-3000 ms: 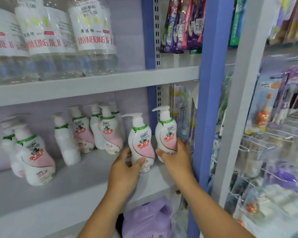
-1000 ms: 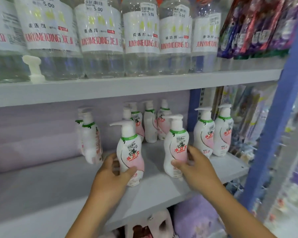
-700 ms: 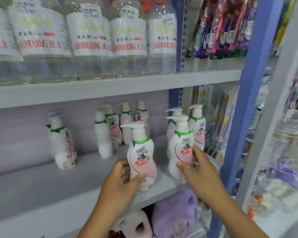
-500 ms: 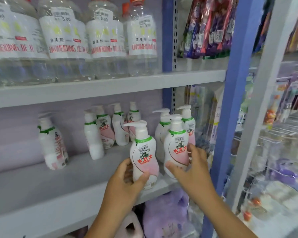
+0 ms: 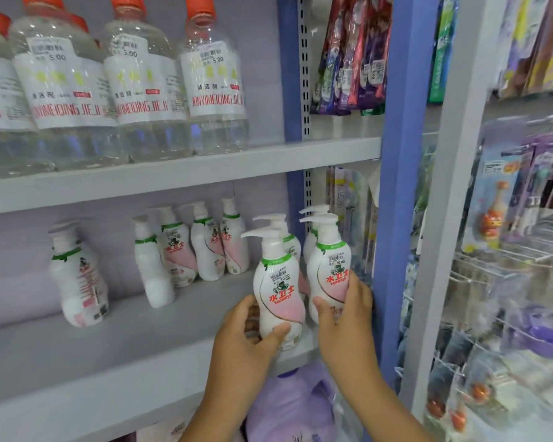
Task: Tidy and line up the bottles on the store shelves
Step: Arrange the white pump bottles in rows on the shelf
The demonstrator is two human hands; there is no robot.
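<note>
Shelf (image 5: 115,346): each hand, left hand (image 5: 246,339), right hand (image 5: 345,317), around an upright pump bottle (image 5: 276,291).

On my feed the light is bright, even and cool, with only soft shadows under the shelves (image 5: 179,173). Motion blur smears the far-left pump bottle (image 5: 77,275) and the hanging packets (image 5: 498,202) at right. Edges bow from the wide lens.

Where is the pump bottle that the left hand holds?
Head view: the pump bottle stands near the lower shelf's right front edge, in the left hand, beside the right hand's bottle.
</note>
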